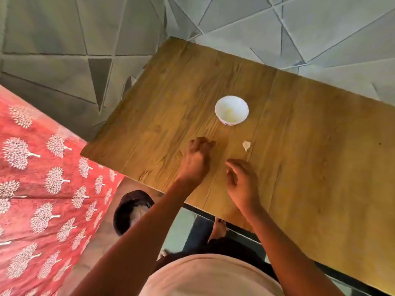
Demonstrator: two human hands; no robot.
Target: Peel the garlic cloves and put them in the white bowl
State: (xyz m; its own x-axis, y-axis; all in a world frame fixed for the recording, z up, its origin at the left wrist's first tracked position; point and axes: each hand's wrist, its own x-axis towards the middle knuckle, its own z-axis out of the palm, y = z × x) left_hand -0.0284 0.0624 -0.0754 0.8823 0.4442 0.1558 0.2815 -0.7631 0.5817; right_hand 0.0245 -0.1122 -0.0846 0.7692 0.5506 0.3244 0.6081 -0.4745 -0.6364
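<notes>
One garlic clove (246, 145), pale, papery and teardrop-shaped, lies on the table (310, 146) between the white bowl (232, 110) and the right hand (241, 182), near both but touching neither. The single bowl is round, smooth and glossy, with something pale and blurred inside. The left hand (197, 159) hovers with fingers curled downward over the wood; whether it holds anything cannot be told. The right hand's fingers are curled too, its contents likewise unclear. The table is flat, wood-grained board. Left of it lies a red bed cover (42, 178) printed with white trees; below, a dark round bin (128, 210) stands on the floor.
</notes>
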